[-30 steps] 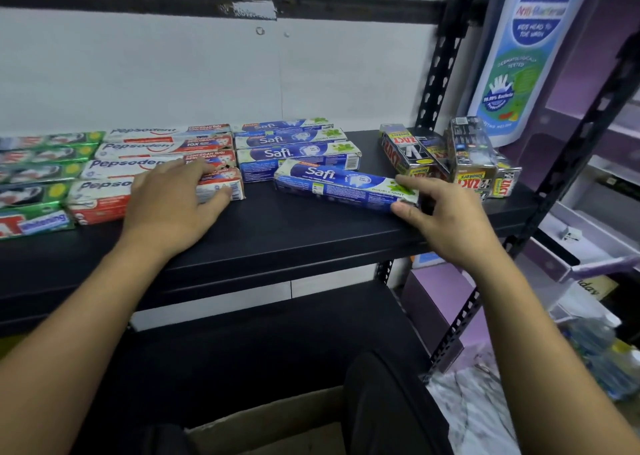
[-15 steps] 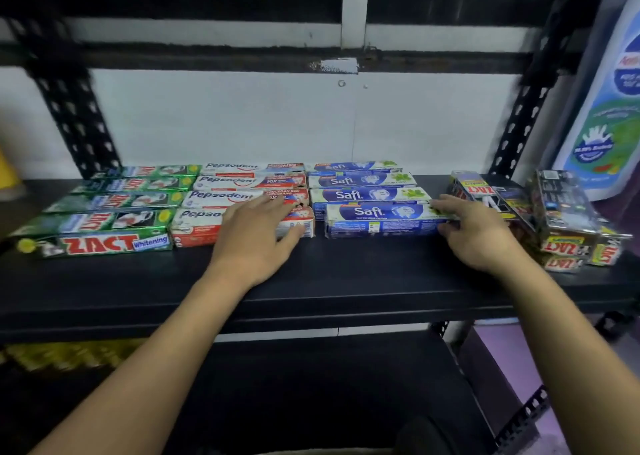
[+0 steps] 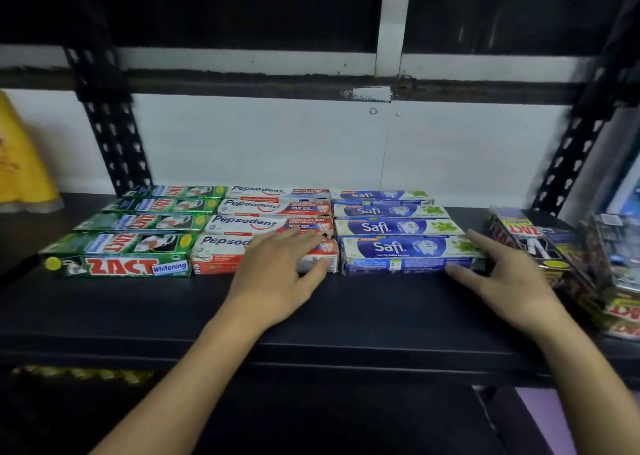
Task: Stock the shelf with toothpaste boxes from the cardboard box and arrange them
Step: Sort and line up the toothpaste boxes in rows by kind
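Note:
Three rows of toothpaste boxes lie on the black shelf: green Zact boxes on the left, white and red Pepsodent boxes in the middle, blue Safi boxes on the right. My left hand rests flat on the front Pepsodent box, fingers spread. My right hand touches the right end of the front Safi box, thumb on its front face and fingers at its end. The cardboard box is out of view.
A loose pile of black Zact boxes sits at the shelf's right end, close to my right hand. A yellow pack stands at the far left. Black perforated posts rise at both back corners before a white wall.
My right hand has pushed the front Safi box from a slant into line with its row. My left hand stayed on the Pepsodent box. The view shifted left and up.

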A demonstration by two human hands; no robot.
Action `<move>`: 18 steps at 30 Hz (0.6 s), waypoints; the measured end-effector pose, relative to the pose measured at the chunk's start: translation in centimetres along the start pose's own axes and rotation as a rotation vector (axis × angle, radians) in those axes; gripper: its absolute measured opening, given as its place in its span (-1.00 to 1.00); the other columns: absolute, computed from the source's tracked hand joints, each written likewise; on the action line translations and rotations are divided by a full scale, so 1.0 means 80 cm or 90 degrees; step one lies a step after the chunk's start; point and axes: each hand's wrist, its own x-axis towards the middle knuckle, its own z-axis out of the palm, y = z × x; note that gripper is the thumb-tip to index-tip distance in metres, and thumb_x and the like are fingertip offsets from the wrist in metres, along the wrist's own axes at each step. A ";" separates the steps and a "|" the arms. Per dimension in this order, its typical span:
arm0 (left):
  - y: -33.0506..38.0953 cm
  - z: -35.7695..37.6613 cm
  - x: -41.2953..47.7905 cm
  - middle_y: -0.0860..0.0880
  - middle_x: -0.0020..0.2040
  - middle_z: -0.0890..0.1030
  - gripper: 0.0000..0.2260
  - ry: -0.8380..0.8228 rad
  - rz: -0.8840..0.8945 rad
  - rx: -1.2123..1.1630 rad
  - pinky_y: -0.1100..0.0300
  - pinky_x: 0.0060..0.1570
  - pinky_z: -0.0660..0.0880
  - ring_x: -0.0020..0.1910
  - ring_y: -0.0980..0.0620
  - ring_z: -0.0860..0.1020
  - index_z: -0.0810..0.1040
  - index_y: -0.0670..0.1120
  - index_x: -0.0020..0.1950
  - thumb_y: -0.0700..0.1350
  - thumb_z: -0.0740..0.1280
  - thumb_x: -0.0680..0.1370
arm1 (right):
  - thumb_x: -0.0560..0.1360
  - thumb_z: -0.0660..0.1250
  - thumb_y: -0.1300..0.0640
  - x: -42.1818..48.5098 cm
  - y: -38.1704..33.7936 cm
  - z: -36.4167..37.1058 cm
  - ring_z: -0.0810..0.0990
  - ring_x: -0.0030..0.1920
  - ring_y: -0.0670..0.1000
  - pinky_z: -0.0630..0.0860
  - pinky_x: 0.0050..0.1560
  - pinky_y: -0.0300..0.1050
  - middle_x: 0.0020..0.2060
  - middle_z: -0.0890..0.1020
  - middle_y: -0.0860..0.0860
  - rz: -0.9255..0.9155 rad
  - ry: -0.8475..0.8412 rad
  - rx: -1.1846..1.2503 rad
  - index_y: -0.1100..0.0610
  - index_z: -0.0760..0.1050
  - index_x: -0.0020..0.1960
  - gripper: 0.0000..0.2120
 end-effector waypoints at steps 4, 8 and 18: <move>0.001 0.002 0.001 0.24 0.45 0.38 -0.47 -0.007 0.001 -0.007 0.15 0.47 0.04 0.50 0.17 0.22 0.41 0.17 0.45 0.33 0.20 0.52 | 0.39 0.50 -0.14 0.001 0.002 0.001 0.49 0.34 0.07 0.38 0.30 -0.09 0.31 0.57 -0.02 -0.012 -0.001 -0.009 -0.02 0.37 0.47 -0.29; 0.012 -0.002 0.002 0.20 0.52 0.27 -0.36 -0.026 0.019 0.022 0.21 0.46 -0.12 0.51 0.18 0.06 0.25 0.20 0.52 0.39 0.20 0.49 | 0.36 0.54 -0.10 0.002 0.002 0.000 0.41 0.40 0.01 0.31 0.33 -0.11 0.40 0.46 -0.09 -0.004 -0.018 0.049 -0.04 0.25 0.54 -0.17; 0.018 -0.002 0.029 0.18 0.47 0.38 -0.15 -0.062 0.058 0.025 0.11 0.53 -0.22 0.50 0.24 0.17 0.16 0.11 0.56 0.48 0.26 0.39 | 0.27 0.59 -0.14 0.006 0.001 0.002 0.38 0.43 0.02 0.28 0.40 -0.07 0.45 0.40 -0.07 0.003 -0.033 0.067 0.00 0.22 0.55 -0.04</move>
